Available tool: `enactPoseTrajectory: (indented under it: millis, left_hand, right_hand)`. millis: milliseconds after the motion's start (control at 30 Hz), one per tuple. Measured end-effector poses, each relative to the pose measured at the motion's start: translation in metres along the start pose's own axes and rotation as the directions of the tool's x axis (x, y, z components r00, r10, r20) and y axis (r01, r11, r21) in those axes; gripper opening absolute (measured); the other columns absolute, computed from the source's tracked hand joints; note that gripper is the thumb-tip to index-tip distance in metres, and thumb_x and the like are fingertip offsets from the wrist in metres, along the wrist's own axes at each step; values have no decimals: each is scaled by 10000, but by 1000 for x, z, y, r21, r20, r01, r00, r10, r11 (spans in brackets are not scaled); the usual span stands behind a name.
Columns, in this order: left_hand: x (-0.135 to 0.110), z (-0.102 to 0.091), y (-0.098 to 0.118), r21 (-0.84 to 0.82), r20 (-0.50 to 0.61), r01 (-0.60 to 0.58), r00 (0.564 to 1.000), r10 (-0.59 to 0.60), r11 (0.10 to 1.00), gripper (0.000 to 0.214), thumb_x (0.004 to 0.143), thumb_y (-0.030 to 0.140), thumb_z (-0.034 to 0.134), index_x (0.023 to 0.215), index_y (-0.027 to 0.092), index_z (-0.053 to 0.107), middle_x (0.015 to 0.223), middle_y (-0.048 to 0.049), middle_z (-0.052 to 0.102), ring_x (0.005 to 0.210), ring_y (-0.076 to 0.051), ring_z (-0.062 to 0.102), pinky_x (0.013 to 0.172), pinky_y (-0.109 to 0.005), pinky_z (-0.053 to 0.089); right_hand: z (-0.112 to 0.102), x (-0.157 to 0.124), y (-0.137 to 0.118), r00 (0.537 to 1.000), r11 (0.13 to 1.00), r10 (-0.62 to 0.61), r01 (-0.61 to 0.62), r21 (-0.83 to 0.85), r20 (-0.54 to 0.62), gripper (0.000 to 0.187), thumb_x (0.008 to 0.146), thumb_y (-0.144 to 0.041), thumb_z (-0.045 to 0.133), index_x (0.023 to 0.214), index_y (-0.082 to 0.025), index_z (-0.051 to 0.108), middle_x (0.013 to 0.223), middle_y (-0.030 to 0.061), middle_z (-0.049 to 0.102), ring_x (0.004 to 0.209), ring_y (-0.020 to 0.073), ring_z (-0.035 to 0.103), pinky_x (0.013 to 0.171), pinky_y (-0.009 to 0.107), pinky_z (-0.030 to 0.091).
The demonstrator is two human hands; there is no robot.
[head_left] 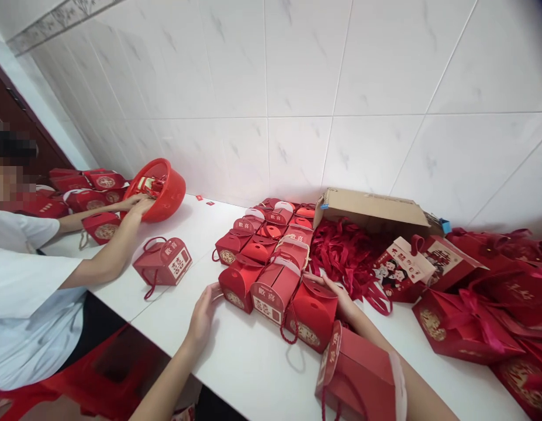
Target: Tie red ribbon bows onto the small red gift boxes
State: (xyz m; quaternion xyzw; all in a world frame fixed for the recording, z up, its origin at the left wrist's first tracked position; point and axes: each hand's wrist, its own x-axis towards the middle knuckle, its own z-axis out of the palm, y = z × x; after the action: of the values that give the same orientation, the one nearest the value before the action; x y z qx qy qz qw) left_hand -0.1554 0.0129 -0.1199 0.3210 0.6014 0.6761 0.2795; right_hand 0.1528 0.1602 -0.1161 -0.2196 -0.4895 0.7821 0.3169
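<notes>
Unclenched fingers (213,289) flank grouped boxes (273,287); ribbons (344,250) beside; carton (371,207) behind; separate box (365,374) nearer.

On the white tabletop (240,362), rows of red boxes (275,286) are arranged at centre; a tilted red basin (173,190) is placed at left, heaped ribbons (341,251) and a cardboard carton (371,207) at right.

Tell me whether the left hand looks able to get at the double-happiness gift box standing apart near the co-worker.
Likely yes: only bare white tabletop shows between the left hand and the double-happiness gift box; the co-worker's arm lies beyond it.
</notes>
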Motion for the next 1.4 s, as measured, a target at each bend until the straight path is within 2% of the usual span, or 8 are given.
enactPoseTrajectory:
  millis: [233,567,733,800,933,1200,1300,1400]
  left_hand:
    - [-41,3,11,146,67,-59,997,49,988,441,744,454,635,1101,216,535,1193,-96,597,1132,-261,553,980,-415,441]
    - [-18,18,6,281,-12,-47,999,53,959,572,686,464,666,1150,204,456,1208,-127,540,1113,-273,550,959,-450,445]
    - [-51,27,5,497,-200,-274,887,416,824,391,712,369,639,1014,223,438,1099,-87,475,1060,-257,494,894,-429,442]
    - [-79,31,7,523,-62,-383,874,482,762,196,769,306,579,835,229,412,846,-21,471,832,-197,523,765,-355,469]
    - [-119,50,13,496,493,-500,835,243,710,132,847,241,492,719,214,484,699,-10,544,686,-167,545,655,-295,464]
    - [-105,77,15,533,543,-493,823,169,688,298,812,169,465,1062,225,618,1072,-80,654,1026,-238,585,895,-393,471]
    - [-85,52,26,524,396,-528,846,358,669,183,829,230,486,951,234,622,995,-67,641,979,-230,591,870,-378,480]
    - [-45,5,42,666,-169,-382,759,628,641,330,780,354,593,1061,187,544,1061,-117,565,1089,-295,515,907,-448,446]
  right_hand:
    - [11,-7,-4,997,999,31,-32,18,67,527,819,-588,529,1216,-251,610,1199,52,646,1246,262,477,1112,447,224]
    - [11,-4,5,997,999,49,-49,-13,63,501,842,-539,534,1278,-292,540,1178,53,651,1185,245,526,1062,449,297]
    - [-5,7,14,998,997,-54,56,47,-23,381,788,-522,603,998,-221,707,1187,74,639,1083,250,576,1001,406,359]
    - [-11,12,16,993,993,-84,90,76,-80,370,763,-537,615,921,-221,725,1216,57,620,1032,232,587,952,374,396]
    - [-19,14,15,992,988,-59,73,133,-109,392,765,-554,580,891,-217,732,1173,48,637,918,203,609,844,339,445]
    - [-24,12,10,989,966,-36,71,249,-143,379,792,-524,534,941,-224,711,1077,41,674,952,207,610,935,371,408]
    - [-25,13,10,988,962,-37,75,261,-149,360,789,-515,540,925,-227,708,1120,38,662,973,217,604,971,388,386]
    - [-24,13,9,989,964,-27,64,258,-143,371,789,-518,538,924,-220,712,1093,47,674,959,226,608,976,397,382]
